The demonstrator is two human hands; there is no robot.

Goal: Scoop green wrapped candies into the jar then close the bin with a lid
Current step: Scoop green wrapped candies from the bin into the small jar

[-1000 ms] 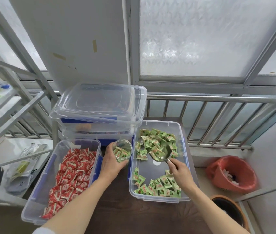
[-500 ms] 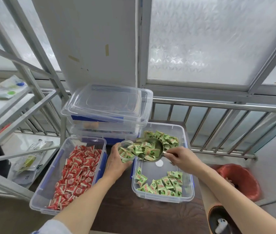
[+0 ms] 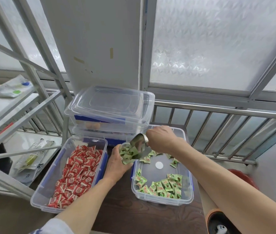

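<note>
Tabletop: scoop (image 3: 138, 147) in right fingers (image 3: 152, 142)

Looks like an enclosed balcony or utility corner of a home, doubling as a candy-sorting spot. Frosted patterned windows (image 3: 210, 43) at 12 and 1 o'clock, steel railing (image 3: 218, 112) right under them. Bare metal shelving (image 3: 24, 105) at 9 o'clock holding plastic packets. Stacked clear storage bins (image 3: 110, 115) on a dark wooden table (image 3: 134, 213), red basin (image 3: 245, 176) at 4 o'clock.
</note>
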